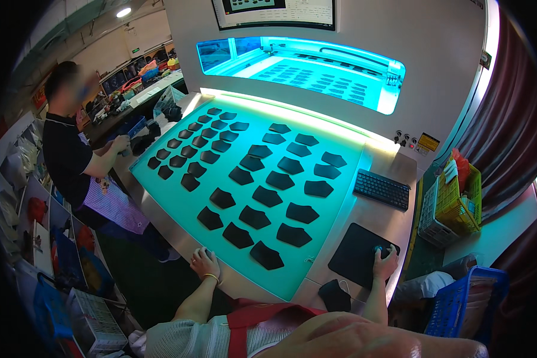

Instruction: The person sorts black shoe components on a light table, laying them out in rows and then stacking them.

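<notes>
Mouse sat on the black pad, right of the lit table, grasped by the right hand. The left hand lay loose and unclenched at the table's near edge, well apart from the mouse. Dark pieces lay spread across the table, and the keyboard stood beyond the pad.

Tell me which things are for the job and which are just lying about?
Seems for the job:
- mouse, under the right hand
- mouse pad
- keyboard
- screen
- black pieces
- table, left hand at its edge

Probably just lying about:
- yellow basket
- blue basket, far right
</notes>
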### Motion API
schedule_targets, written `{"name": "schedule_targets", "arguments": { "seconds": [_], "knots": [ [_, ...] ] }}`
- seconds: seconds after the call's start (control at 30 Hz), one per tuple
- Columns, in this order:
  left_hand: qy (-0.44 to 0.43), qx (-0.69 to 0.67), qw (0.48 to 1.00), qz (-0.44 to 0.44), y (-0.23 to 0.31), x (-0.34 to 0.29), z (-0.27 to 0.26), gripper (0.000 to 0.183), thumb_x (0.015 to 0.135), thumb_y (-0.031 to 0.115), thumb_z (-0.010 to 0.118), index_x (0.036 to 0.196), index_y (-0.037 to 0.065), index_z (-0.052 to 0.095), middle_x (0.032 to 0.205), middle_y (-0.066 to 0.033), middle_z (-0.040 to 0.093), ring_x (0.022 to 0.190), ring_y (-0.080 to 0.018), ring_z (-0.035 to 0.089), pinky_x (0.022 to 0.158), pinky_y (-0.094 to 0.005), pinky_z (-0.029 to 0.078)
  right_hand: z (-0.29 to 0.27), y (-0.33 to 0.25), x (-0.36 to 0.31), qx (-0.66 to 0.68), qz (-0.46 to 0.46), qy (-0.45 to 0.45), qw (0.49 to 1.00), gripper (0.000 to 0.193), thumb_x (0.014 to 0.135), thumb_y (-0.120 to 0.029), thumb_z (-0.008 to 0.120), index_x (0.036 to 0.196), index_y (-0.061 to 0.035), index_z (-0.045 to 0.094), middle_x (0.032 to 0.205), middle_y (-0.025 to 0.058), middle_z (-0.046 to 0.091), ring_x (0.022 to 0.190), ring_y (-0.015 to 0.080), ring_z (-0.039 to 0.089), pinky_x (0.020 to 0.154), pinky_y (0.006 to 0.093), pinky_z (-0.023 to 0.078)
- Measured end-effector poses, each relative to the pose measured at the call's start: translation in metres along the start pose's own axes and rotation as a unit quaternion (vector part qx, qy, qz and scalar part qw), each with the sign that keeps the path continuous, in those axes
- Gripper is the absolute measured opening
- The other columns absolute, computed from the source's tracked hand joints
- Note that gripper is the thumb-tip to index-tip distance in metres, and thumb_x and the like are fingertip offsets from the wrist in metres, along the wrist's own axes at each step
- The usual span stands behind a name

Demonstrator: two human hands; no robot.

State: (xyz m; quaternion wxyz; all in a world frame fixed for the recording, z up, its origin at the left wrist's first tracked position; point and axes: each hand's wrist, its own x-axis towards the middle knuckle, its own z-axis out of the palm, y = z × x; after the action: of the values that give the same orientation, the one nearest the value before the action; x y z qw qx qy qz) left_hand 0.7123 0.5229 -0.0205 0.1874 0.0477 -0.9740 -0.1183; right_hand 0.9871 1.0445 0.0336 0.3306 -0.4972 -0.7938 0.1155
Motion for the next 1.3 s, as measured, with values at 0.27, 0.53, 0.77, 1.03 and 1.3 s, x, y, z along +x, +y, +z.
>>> {"name": "schedule_targets", "arguments": {
  "seconds": [0.27,0.53,0.77,1.03,1.3],
  "knots": [
    [0.003,0.004,1.0,0.005,-0.0002,-0.0006,0.0005,0.039,0.087,0.033,0.068,0.12,0.017,0.054,0.125,-0.0069,0.051,0.116,-0.0305,0.049,0.095,-0.0472,0.039,-0.0007,0.0013,-0.0002,-0.004,-0.006,-0.006,1.0,0.056,0.078,-0.03,0.074,0.127,-0.009,0.054,0.108,0.0073,0.063,0.107,0.0292,0.057,0.093,0.0446,0.042],
    [0.001,0.003,1.0,0.007,-0.0006,-0.0004,0.0,0.04,0.087,0.033,0.068,0.12,0.017,0.054,0.125,-0.0071,0.05,0.115,-0.0309,0.05,0.095,-0.0477,0.039,-0.0018,-0.0013,0.0003,0.007,-0.001,-0.002,1.0,0.056,0.078,-0.03,0.074,0.127,-0.0093,0.054,0.107,0.0077,0.064,0.107,0.0296,0.057,0.093,0.0442,0.042],
    [-0.012,0.003,1.0,-0.005,0.0021,0.0,-0.0027,0.038,0.088,0.033,0.067,0.12,0.017,0.054,0.125,-0.0072,0.05,0.116,-0.0313,0.05,0.095,-0.0478,0.039,-0.0027,-0.0016,0.0002,0.009,-0.001,-0.003,1.0,0.055,0.079,-0.03,0.074,0.126,-0.0093,0.055,0.107,0.0081,0.064,0.107,0.0297,0.057,0.093,0.0445,0.042],
    [-0.006,0.001,1.0,0.001,0.0013,0.0003,-0.0022,0.038,0.088,0.033,0.067,0.12,0.017,0.055,0.125,-0.0077,0.051,0.116,-0.0313,0.05,0.096,-0.0477,0.039,-0.0008,-0.0001,0.0004,0.005,0.01,-0.004,1.0,0.056,0.078,-0.032,0.074,0.127,-0.01,0.056,0.108,0.0085,0.063,0.107,0.0299,0.057,0.094,0.0447,0.042],
    [0.001,-0.002,1.0,0.004,0.0012,-0.0011,-0.0024,0.039,0.087,0.033,0.068,0.12,0.017,0.054,0.125,-0.0076,0.051,0.117,-0.0312,0.05,0.096,-0.0475,0.039,-0.0004,0.0013,0.0003,0.006,-0.003,-0.002,1.0,0.056,0.079,-0.032,0.074,0.127,-0.0096,0.055,0.108,0.0084,0.063,0.107,0.0301,0.057,0.093,0.0449,0.042]
  ]
}}
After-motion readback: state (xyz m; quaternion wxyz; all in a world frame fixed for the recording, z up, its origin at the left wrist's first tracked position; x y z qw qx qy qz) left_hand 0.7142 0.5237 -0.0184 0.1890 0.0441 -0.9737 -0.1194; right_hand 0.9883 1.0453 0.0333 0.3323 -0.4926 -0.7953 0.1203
